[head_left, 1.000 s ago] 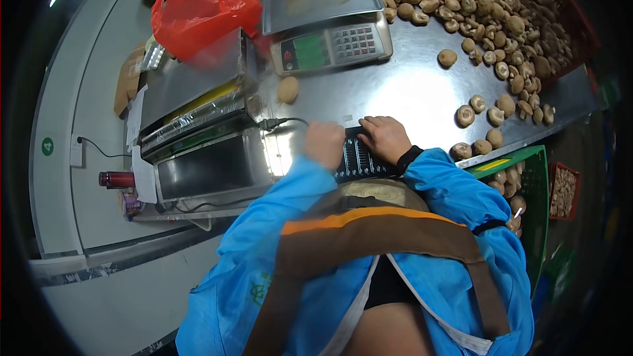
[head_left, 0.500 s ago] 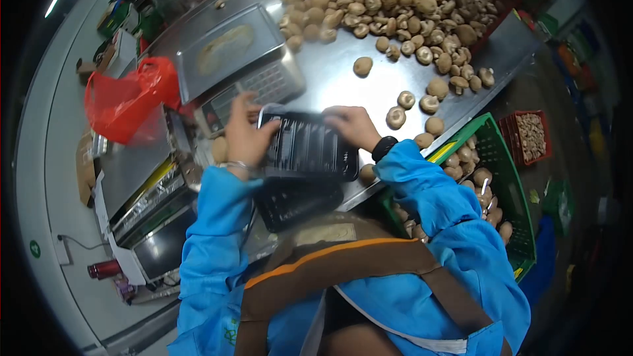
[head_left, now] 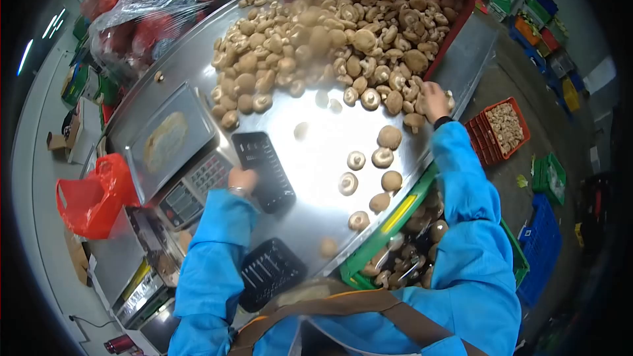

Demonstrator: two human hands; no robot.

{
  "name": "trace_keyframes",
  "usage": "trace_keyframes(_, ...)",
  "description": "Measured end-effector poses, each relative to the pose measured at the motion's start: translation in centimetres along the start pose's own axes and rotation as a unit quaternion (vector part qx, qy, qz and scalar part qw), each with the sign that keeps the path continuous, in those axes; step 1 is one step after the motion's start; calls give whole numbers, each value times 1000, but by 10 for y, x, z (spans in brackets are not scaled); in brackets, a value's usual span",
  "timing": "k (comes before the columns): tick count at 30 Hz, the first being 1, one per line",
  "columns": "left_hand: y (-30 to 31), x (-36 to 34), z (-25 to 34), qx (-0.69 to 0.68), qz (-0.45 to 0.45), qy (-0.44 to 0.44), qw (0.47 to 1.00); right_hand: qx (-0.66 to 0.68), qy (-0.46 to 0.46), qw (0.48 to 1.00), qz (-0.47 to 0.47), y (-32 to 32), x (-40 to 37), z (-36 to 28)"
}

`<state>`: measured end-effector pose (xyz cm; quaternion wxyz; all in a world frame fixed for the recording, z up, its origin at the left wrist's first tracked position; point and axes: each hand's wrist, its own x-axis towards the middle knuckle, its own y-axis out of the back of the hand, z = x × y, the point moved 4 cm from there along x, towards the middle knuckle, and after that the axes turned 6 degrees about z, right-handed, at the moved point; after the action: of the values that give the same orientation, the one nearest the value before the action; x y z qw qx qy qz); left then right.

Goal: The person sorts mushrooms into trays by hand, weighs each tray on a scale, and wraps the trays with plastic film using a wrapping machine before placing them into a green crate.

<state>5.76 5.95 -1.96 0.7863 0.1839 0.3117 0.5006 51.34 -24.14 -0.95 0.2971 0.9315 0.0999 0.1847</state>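
A black plastic tray lies on the metal table, and my left hand is closed on its left edge. My right hand is at the right end of a big pile of brown mushrooms, its fingers curled round a mushroom that is partly hidden. A second black tray rests nearer my body. Between the hands several loose mushrooms are spread on the table, some with stems up.
A weighing scale stands left of the tray, beside a red plastic bag. The pile spills from a red crate. A green crate with wrapped mushrooms stands at the table's near edge. Another red crate is on the floor.
Both hands were on the tray; now only my left hand holds it, and it lies left of centre. My right hand has reached forward and right to the mushrooms. The view has shifted.
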Motion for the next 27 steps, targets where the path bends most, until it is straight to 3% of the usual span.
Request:
trace_keyframes(1,1,2,6,50,-5,20,999,-154,-28,987,20,27,4,-10)
trace_keyframes(2,-2,6,9,71,12,32,997,-124,-101,987,4,26,24,34)
trace_keyframes(3,-16,27,-4,72,14,31,997,-120,-103,987,-24,20,36,70)
trace_keyframes(5,-53,79,-45,140,-19,-27,990,-183,-110,967,-139,3,34,68)
trace_keyframes(7,-51,25,40,47,-48,14,998,-135,-132,975,-118,-31,11,39)
trace_keyframes(8,-63,26,50,45,-42,0,998,-158,-135,970,-125,-34,2,14)
trace_keyframes(11,-102,32,66,-30,-90,17,995,-12,-132,961,-243,-60,-2,6)
trace_keyframes(13,-131,35,74,-45,-86,-5,995,78,-45,965,-247,-93,-12,-1)
trace_keyframes(14,-148,39,71,-61,-78,-9,995,45,-41,970,-233,-101,-22,-28)
trace_keyframes(15,-165,43,68,-76,-69,-12,995,131,-68,960,-238,-120,-30,-35)
trace_keyframes(16,-179,46,64,-111,-81,4,991,104,-63,957,-265,-135,-37,-40)
trace_keyframes(17,-188,46,61,-146,-92,22,985,134,-136,943,-272,-128,-59,-83)
trace_keyframes(18,-167,23,84,-157,-90,35,983,160,-149,937,-274,-136,-73,-95)
trace_keyframes(19,-173,29,68,-162,-83,38,983,186,-160,929,-278,-142,-83,-107)
trace_keyframes(21,-193,37,36,-379,-196,153,891,206,-128,908,-341,-140,-101,-135)
trace_keyframes(23,-179,31,29,-414,-230,166,865,216,-122,867,-433,-133,-119,-160)
trace_keyframes(25,-171,23,16,-522,-293,250,761,270,-106,848,-443,-125,-130,-179)
trace_keyframes(27,-147,2,23,-613,-337,270,662,231,-124,824,-502,-101,-133,-214)
